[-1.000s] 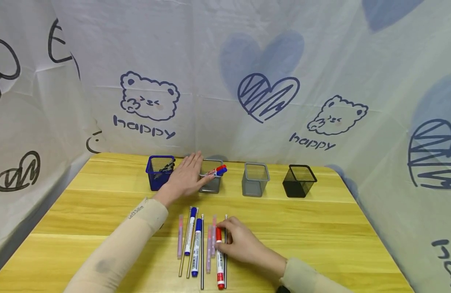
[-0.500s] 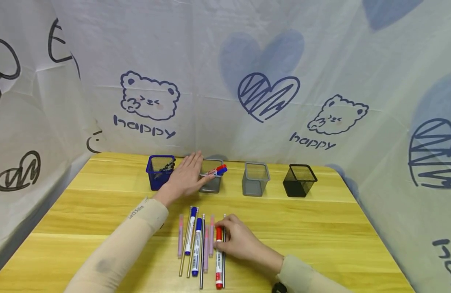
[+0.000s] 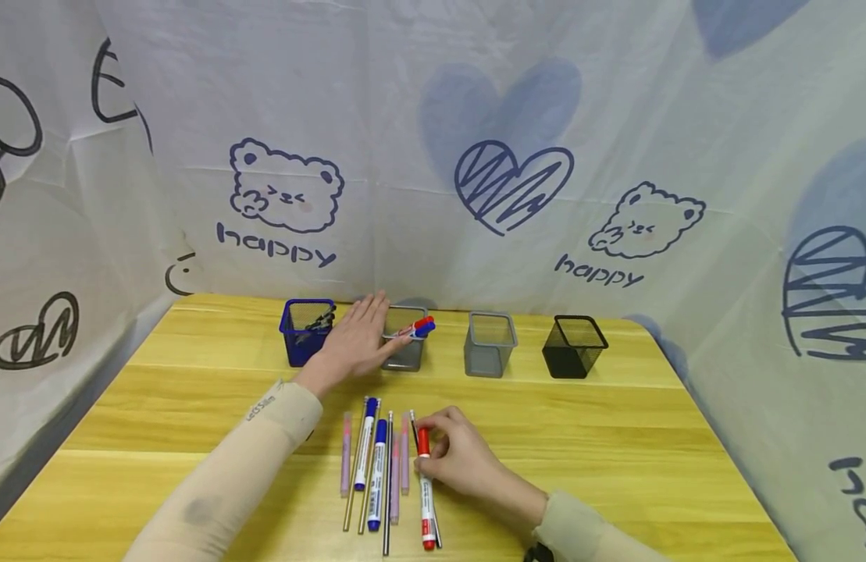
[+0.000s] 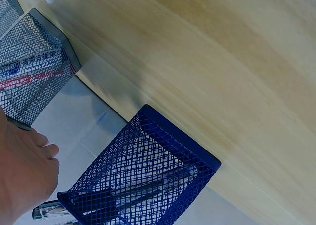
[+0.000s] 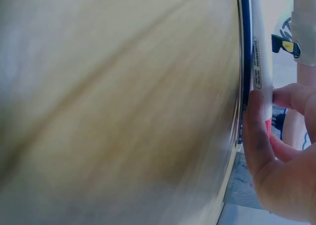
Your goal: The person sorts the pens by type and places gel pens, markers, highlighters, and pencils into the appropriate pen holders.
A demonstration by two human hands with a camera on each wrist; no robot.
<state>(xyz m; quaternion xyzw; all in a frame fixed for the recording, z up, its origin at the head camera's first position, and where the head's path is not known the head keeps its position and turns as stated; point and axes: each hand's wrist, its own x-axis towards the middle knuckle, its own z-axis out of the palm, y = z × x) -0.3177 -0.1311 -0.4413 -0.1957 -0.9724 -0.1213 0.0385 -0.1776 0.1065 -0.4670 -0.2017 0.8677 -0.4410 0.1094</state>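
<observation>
My right hand pinches a red-capped whiteboard marker between thumb and fingers, near its cap end. In the right wrist view the white barrel of this marker shows along the fingers. A dark thin stick lies partly behind it. My left hand rests with straight fingers at the left side of a grey mesh pen holder, thumb at its front. Inside that holder lean a red-capped marker and a blue-capped one. From the left wrist, the fingertips hide part of the rim.
A blue mesh holder with black pens stands left, another grey holder and a black one right. On the wooden table lie blue markers, pink-purple pens and thin gold and dark sticks.
My right hand has kept its grip near the red marker's cap; the marker and the dark stick by it now slant instead of lying parallel. A pink-purple pen shifted slightly left. The left hand stayed still.
</observation>
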